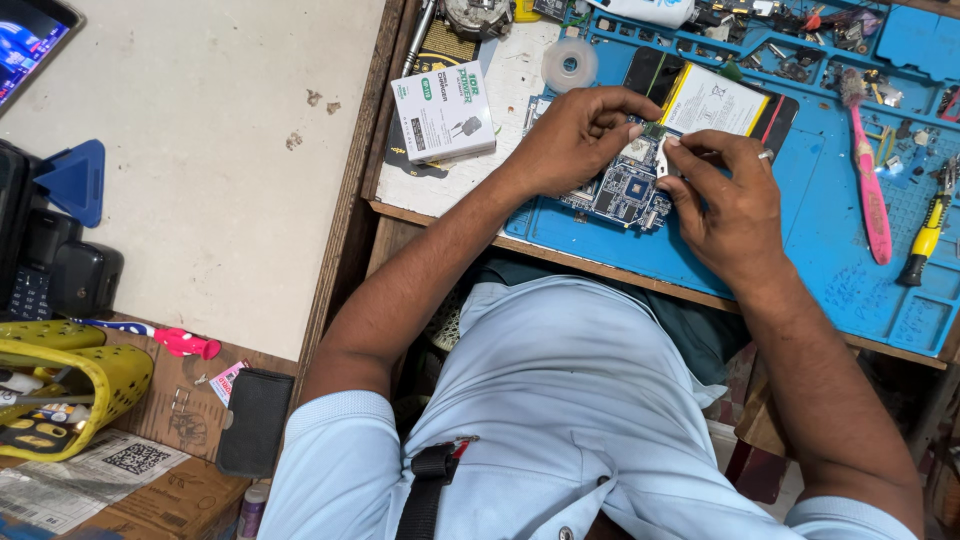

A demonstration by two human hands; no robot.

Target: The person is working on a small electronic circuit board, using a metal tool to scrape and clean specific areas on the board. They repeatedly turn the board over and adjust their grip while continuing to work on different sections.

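Head view: your left hand point(575, 140) pins blue circuit board point(625, 190) on blue mat point(800, 225), fingers pinched at its top edge. Right hand point(725, 195) grips tweezers point(662, 160), fingers closed. Keep tips steady, press lightly.

A pale blue short-sleeved shirt point(560, 400), with what looks like a black strap point(428, 480) across it.

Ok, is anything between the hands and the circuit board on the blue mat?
Nothing visible. Both the left hand and the right hand are already at the circuit board, the right one holding tweezers against its top edge.
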